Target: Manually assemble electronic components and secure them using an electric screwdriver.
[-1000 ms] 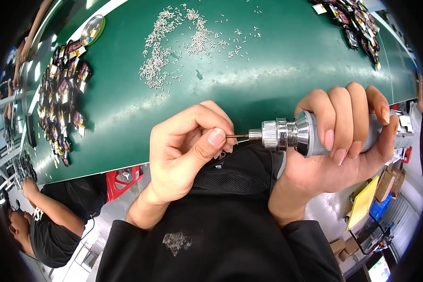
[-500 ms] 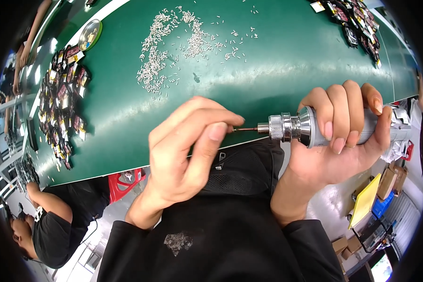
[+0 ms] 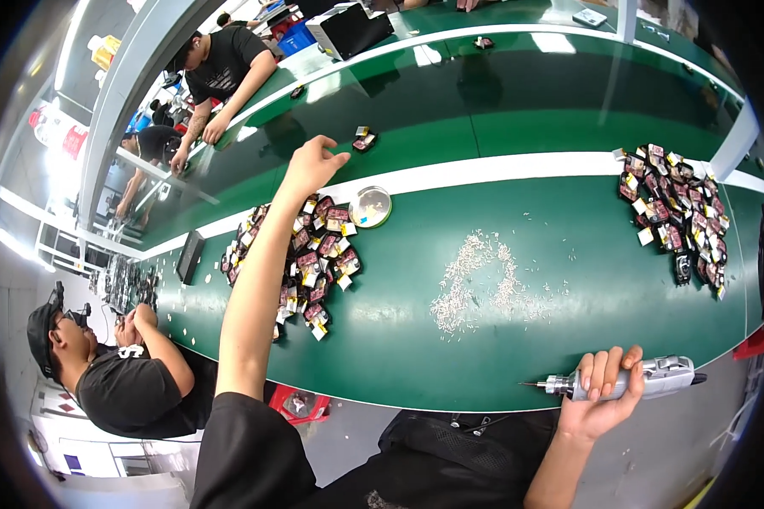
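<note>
My right hand (image 3: 607,386) is wrapped around a silver-grey electric screwdriver (image 3: 662,376) near the table's front edge. Its thin bit points left. My left arm stretches far forward across the pile of small black devices (image 3: 318,284) with white and yellow tags. Beyond the white rail, my left hand (image 3: 312,165) hovers over the dark green conveyor belt (image 3: 416,127), fingers apart and nothing visible in them. A single tagged black device (image 3: 364,140) lies on the belt just right of the fingertips. Many small silver screws (image 3: 463,293) are scattered mid-table.
A round shallow dish (image 3: 370,206) with small bits in it stands beside the left pile. Another pile of tagged devices (image 3: 675,208) is at the right. A white rail (image 3: 484,165) separates table and belt. Co-workers sit at left (image 3: 127,373) and across the belt (image 3: 229,76).
My left hand has left the screwdriver's bit and reached forward and left over the belt. The screwdriver, still in my right hand, is lower in view. The view has tilted up and left.
</note>
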`<state>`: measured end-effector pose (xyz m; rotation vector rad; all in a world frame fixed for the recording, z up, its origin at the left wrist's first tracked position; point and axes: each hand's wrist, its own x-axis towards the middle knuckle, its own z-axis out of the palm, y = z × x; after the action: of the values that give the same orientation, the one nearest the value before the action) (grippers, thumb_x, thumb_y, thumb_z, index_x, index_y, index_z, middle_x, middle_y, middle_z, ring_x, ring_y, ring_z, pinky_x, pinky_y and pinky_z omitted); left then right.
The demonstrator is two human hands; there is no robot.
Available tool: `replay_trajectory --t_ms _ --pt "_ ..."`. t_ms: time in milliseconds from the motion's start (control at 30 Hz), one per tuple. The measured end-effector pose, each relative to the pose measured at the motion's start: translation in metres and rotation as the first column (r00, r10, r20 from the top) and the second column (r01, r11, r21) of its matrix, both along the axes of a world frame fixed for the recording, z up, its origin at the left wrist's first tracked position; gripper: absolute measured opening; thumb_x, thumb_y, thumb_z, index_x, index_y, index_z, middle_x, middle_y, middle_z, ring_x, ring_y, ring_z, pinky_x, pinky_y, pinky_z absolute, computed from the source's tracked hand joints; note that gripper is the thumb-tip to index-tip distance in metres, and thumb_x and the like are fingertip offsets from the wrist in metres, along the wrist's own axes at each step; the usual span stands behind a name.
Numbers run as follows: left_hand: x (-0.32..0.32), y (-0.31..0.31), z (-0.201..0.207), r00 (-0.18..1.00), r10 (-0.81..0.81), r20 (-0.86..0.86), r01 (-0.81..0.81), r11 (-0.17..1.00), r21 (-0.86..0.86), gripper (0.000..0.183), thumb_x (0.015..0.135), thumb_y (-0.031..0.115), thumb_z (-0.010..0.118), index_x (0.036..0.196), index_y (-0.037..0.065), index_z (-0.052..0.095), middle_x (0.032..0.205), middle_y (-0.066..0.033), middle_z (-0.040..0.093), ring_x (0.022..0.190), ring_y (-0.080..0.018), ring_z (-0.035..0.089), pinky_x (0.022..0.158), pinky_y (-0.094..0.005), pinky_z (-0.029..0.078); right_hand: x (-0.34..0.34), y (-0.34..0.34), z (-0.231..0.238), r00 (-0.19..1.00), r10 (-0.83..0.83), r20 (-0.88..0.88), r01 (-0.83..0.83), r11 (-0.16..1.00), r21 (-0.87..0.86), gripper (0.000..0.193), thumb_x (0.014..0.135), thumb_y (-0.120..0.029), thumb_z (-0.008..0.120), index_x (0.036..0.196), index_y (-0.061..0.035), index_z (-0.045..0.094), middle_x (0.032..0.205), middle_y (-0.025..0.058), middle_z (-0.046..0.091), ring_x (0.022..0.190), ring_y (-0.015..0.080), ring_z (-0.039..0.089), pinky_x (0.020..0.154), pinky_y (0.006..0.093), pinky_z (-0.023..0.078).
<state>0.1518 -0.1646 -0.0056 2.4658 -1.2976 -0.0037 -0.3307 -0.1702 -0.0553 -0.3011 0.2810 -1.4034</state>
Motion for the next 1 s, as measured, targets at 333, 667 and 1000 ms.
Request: replay_trajectory --t_ms 333,667,1000 --pt "0.005 -0.055 -0.041 0.944 -0.01 0.329 0.016 1.0 -0.017 0.04 0.08 0.022 0.068 0.105 -0.006 0.056 0.096 -0.0241 0.063 0.093 -0.0385 0.061 0.082 -0.0427 0.048 0.008 -0.002 0.002 0.995 0.078 -0.067 -0.08 0.997 -0.018 0.016 0.095 -0.019 0.043 0.085 -0.0074 0.043 0.054 -0.0006 0.037 0.042 0.0091 0.035 0.047 0.0267 0.036" --pt "-0.145 -0.015 -0.01 0.817 -0.567 0.103 0.575 0.788 -0.223 0.031 0.078 0.004 0.068 0.109 -0.001 0.061 0.102 -0.0149 0.064 0.086 -0.0267 0.061 0.076 -0.0336 0.05 -0.009 0.006 0.001 0.997 0.077 -0.029 -0.077 0.997 0.01 0.017 0.095 -0.022 0.044 0.084 -0.0081 0.044 0.053 -0.0011 0.035 0.042 0.0101 0.033 0.047 0.0275 0.035" --pt "-0.312 0.048 -0.017 0.46 -0.87 -0.179 0.845 0.491 -0.212 0.042 0.07 -0.005 0.068 0.11 -0.003 0.055 0.112 -0.0134 0.057 0.094 -0.031 0.057 0.081 -0.0379 0.049 -0.027 0.04 -0.004 0.964 0.254 -0.077 -0.261 0.961 -0.094 0.016 0.095 -0.022 0.042 0.087 -0.0089 0.046 0.055 0.0005 0.04 0.042 0.0112 0.038 0.052 0.0288 0.038"
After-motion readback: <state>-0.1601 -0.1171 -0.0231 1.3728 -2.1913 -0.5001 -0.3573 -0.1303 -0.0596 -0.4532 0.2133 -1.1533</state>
